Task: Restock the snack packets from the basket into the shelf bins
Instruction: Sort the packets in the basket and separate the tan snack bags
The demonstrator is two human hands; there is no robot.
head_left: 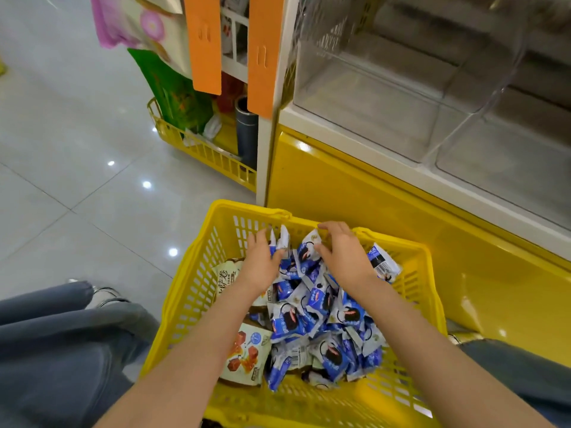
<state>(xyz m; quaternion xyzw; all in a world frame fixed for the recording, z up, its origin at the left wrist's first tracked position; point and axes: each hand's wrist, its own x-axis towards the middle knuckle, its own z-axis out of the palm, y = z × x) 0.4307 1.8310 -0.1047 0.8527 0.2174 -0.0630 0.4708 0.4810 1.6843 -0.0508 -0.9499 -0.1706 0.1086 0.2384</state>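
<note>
- The yellow basket (197,273) sits on the tiled floor (61,149), right up against the yellow base of the shelf unit (355,196).
- Inside it there's a big heap of blue-and-white snack packets (312,322) filling the middle and right side of the basket (loads of them, all jumbled at odd angles).
- Along the left inner side there are a couple of bigger cream-coloured packs; the near one (247,353) has red-orange cubes printed on it, and the far one (227,273) is partly tucked under the left wrist.
- Left hand (262,257) is down at the far end of the heap, fingers curled around a small bunch of the blue packets, with two white packet tips poking up just past the fingertips.
- Right hand (343,251) is just beside it, palm down, thumb and fingers pinching a blue-and-white packet at the top of the pile. One more packet (383,261) sticks out to the right of that hand, barcode showing.
- The clear shelf bins (386,88) sit above the yellow base, up and to the right of the basket; the ones in view look see-through down to the bottom.
- Off to the left of the shelf there's a second yellow wire basket (197,149) on the floor with a green bag (173,91) and a dark cylinder (247,131) in it.
- Two orange tags (205,41) hang down the shelf's end.
- Grey-blue trouser legs (55,350) show at bottom left.
</note>
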